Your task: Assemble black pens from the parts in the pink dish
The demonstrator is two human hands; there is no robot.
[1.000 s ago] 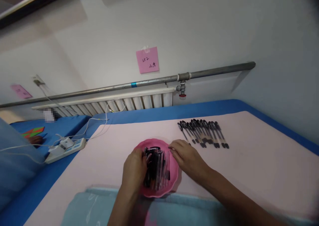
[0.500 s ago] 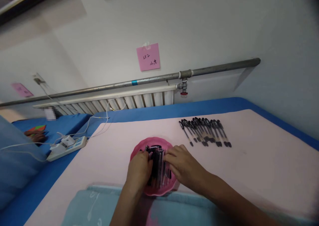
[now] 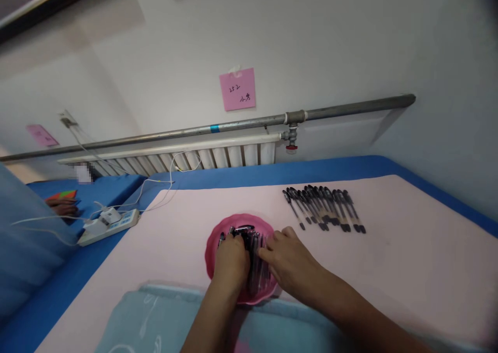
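Note:
A pink scalloped bowl [image 3: 211, 243] sits in front of me with a bunch of clear-barrelled, black-capped pens [image 3: 254, 265] inside. My left hand [image 3: 232, 262] reaches into its left side, fingers curled down over the pens, the fingertips partly hidden. At the right rim, my right hand [image 3: 291, 262] has bent fingers closed against the right side of the bunch. Beyond the bowl to the right, several more black-capped pens [image 3: 324, 208] lie side by side in a slanting row, caps toward the wall, apart from both hands.
A pink sheet [image 3: 175, 228] covers the blue bed surface [image 3: 249, 172]. Light blue cloth [image 3: 155, 316] lies at the near edge. To the left are a power strip [image 3: 116, 228] with white cables and another person's hand [image 3: 62, 206]. A radiator [image 3: 218, 156] and pipe run along the wall.
My left hand has moved slightly right and further over the pens in the bowl, covering more of them. The right hand stays at the right rim. The view has shifted slightly.

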